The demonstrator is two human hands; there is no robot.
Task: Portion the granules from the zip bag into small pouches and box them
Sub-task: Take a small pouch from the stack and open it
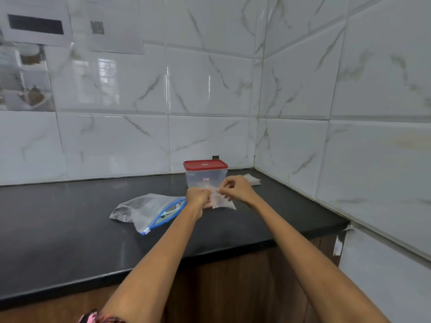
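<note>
A small clear pouch (222, 202) is held just above the black counter (70, 220), in front of the box. My left hand (198, 196) grips its left top edge and my right hand (235, 188) pinches its right top edge. The large zip bag (144, 210) with a blue zipper strip lies flat on the counter to the left of my hands, its mouth partly open. A clear plastic box (206, 177) with a red lid stands closed behind my hands. Granules cannot be made out in the pouch.
A small stack of spare clear pouches (253, 179) lies at the back right near the corner. Tiled walls close the counter at the back and right. Printed sheets (35, 26) hang on the wall at upper left. The counter's front edge runs below my forearms.
</note>
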